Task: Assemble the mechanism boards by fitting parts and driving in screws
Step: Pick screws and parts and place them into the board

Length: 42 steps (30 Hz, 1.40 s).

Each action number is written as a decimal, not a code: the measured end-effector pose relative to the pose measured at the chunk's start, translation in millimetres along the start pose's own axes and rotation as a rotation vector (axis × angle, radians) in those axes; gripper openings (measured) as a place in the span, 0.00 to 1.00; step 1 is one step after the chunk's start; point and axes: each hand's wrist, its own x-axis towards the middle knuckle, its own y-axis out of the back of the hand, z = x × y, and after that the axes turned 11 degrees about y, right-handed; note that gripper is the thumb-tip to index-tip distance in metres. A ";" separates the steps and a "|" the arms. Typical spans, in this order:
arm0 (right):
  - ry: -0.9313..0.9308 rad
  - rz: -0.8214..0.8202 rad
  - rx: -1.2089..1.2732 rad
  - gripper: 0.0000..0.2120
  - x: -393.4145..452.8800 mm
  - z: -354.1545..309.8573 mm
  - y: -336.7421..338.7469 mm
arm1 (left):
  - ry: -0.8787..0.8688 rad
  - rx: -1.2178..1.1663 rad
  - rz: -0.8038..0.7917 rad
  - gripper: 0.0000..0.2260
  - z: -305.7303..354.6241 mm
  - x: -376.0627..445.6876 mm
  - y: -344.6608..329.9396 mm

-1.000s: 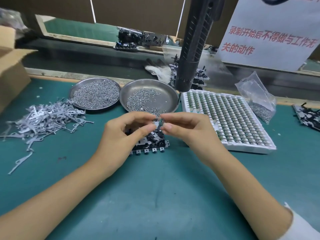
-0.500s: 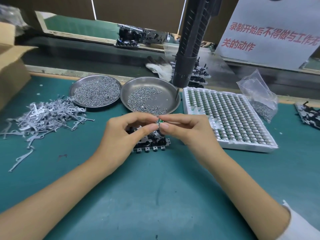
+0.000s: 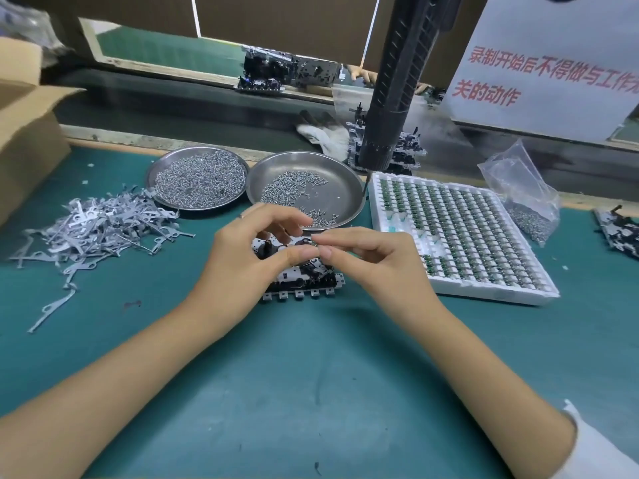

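Two hands meet over a mechanism board

Left hand (image 3: 242, 250) and right hand (image 3: 366, 257) both pinch one tiny part (image 3: 314, 243) above the mechanism board (image 3: 304, 278), mid table (image 3: 311, 375). The near edge has open room; screw dishes (image 3: 311, 188) sit behind.

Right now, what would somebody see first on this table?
Probably the two hands, left hand and right hand, meeting over the mechanism board in the middle. Behind them shine two round metal dishes of screws, and a big black screwdriver hangs above.
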 end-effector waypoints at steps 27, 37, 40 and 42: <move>0.600 -0.209 -0.747 0.04 -4.2 32.6 -22.5 | 0.007 0.190 0.031 0.05 -14.4 -9.5 28.5; 0.297 -0.199 -0.529 0.08 -5.0 21.4 -22.3 | -0.085 0.503 -0.105 0.17 -17.2 -16.9 24.8; 0.261 -0.185 -0.491 0.07 -5.2 19.4 -22.6 | -0.083 0.494 -0.091 0.17 -18.6 -16.5 23.0; 0.246 -0.177 -0.471 0.07 -5.3 18.4 -22.2 | -0.086 0.490 -0.091 0.17 -19.4 -16.0 22.2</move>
